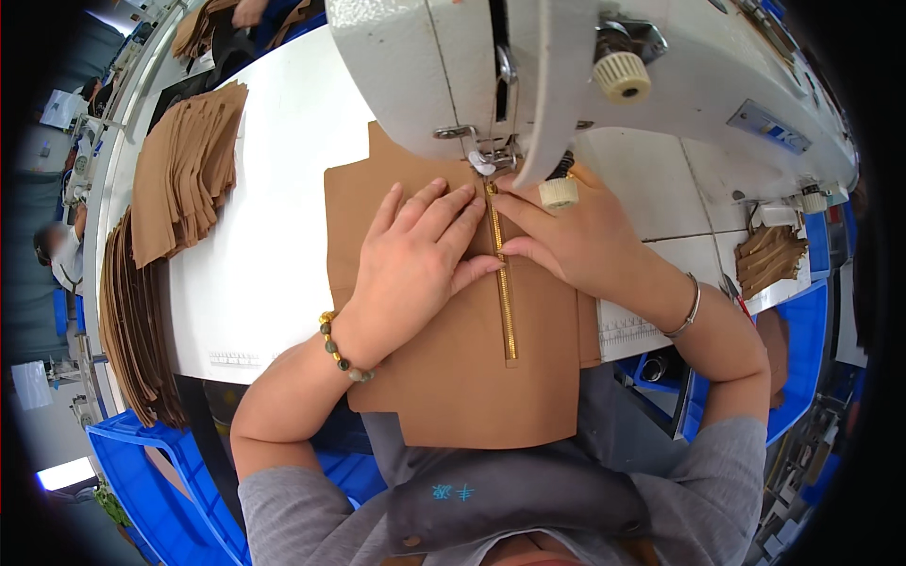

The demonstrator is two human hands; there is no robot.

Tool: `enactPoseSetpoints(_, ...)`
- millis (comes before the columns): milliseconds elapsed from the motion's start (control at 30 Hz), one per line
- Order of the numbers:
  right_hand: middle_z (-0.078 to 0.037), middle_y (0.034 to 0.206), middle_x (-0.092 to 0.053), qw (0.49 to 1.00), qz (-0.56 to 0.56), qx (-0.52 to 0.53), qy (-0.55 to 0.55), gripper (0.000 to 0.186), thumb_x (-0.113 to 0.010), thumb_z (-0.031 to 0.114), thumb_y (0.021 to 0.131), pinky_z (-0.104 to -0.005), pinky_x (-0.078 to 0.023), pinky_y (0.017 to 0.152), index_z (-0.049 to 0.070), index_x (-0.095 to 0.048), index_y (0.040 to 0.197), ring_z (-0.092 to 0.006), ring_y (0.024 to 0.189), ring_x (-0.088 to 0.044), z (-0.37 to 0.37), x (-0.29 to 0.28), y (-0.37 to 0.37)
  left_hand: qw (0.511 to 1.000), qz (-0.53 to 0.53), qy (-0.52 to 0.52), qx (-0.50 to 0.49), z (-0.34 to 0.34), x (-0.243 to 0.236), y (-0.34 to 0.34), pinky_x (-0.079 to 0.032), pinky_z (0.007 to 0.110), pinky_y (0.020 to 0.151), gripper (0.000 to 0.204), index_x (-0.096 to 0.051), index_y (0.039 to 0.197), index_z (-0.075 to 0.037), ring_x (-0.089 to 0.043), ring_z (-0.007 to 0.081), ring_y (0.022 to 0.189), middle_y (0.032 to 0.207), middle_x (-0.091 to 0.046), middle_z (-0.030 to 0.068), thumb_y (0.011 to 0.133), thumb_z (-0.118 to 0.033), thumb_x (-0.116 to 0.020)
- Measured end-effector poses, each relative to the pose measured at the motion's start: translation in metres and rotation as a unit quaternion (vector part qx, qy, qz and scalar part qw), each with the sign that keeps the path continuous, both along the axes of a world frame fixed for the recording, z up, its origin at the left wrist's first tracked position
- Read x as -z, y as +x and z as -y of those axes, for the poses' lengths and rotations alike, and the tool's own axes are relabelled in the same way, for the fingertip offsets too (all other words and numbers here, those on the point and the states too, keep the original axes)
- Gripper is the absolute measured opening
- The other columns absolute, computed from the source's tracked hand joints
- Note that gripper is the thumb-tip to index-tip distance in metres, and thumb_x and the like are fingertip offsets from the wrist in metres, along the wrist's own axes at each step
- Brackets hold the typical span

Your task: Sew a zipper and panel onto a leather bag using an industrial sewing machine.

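A flat brown panel, leather-like, (481,406) lies under the head of a white sewing machine (406,66) and overhangs the table's near edge. A gold-toothed zipper (508,316) runs down its middle, its far end by the presser foot (493,162). My left hand (411,250) rests flat on the panel left of the zipper, fingers stretched out, thumb tip by the teeth. From the right, my right hand (585,231) lies on the panel with index finger and thumb apart, both tips at the zipper's edge. The machine's knob partly hides its other fingers.
Two stacks of brown pieces (184,174) sit at the table's left. On the right are a small brown stack (769,259) and a red-handled tool (736,294). Blue bins stand below left (160,491) and right (802,358). Another person's hand (249,11) shows at the far left.
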State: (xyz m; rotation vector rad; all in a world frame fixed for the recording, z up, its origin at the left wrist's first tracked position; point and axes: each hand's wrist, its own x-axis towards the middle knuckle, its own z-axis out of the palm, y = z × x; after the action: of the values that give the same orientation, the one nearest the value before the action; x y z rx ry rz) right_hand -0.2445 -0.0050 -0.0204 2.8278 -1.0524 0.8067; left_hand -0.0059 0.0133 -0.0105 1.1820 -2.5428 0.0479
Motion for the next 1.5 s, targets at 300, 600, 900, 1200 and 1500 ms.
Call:
enactPoseSetpoints(300, -0.007, 0.114, -0.07, 0.999, -0.027, 0.009, -0.026, 0.038, -0.081, 0.036, 0.079, -0.0471, -0.045, 0.106, 0.007, -0.072, 0.102, -0.0298, 0.113, -0.061, -0.0036, 0.0009, 0.0032, 0.999, 0.0, -0.005, 0.053, -0.0094, -0.0038, -0.0012, -0.051, 0.047, 0.107, 0.058, -0.072, 0.128, -0.014, -0.063, 0.0278, 0.125, 0.128, -0.067, 0.0055, 0.08, -0.045, -0.078)
enactPoseSetpoints(600, -0.006, 0.113, -0.071, 1.0, -0.023, 0.003, -0.016, 0.036, -0.081, 0.036, 0.08, -0.0474, -0.044, 0.107, 0.009, -0.072, 0.101, -0.0293, 0.113, -0.061, -0.0013, -0.0002, 0.0016, 0.997, -0.029, 0.007, 0.073, -0.0073, -0.0053, -0.0005, -0.052, 0.044, 0.104, 0.054, -0.073, 0.125, -0.01, -0.063, 0.03, 0.123, 0.126, -0.067, 0.0079, 0.08, -0.04, -0.079)
enactPoseSetpoints(900, -0.006, 0.111, -0.072, 0.998, -0.043, 0.011, -0.042, 0.04, -0.08, 0.038, 0.081, -0.0474, -0.044, 0.109, 0.009, -0.072, 0.106, -0.0279, 0.109, -0.062, 0.0012, -0.0017, 0.0011, 0.997, -0.03, 0.005, 0.073, -0.0072, -0.0061, 0.0001, -0.053, 0.045, 0.104, 0.053, -0.074, 0.123, -0.01, -0.063, 0.03, 0.122, 0.125, -0.067, 0.0072, 0.08, -0.04, -0.08)
enactPoseSetpoints(1200, -0.007, 0.105, -0.071, 0.998, -0.045, -0.033, -0.004, 0.042, -0.079, 0.037, 0.083, -0.044, -0.044, 0.111, 0.006, -0.072, 0.11, -0.0279, 0.108, -0.063, 0.0006, -0.006, -0.0013, 0.988, -0.138, 0.071, 0.006, -0.0063, -0.0013, 0.0047, -0.055, 0.043, 0.101, 0.062, -0.066, 0.131, -0.004, -0.063, 0.0351, 0.123, 0.134, -0.064, 0.0152, 0.08, -0.035, -0.084)
enactPoseSetpoints(1500, -0.008, 0.115, -0.07, 0.998, -0.044, -0.036, 0.04, 0.045, -0.076, 0.033, 0.088, -0.0413, -0.048, 0.102, 0.0, -0.071, 0.118, -0.0253, 0.111, -0.065, -0.0016, -0.0069, -0.0003, 0.991, -0.107, 0.076, -0.01, -0.0088, 0.0021, 0.0012, -0.054, 0.044, 0.104, 0.072, -0.061, 0.137, 0.0, -0.062, 0.0369, 0.126, 0.138, -0.062, 0.0185, 0.081, -0.037, -0.084)
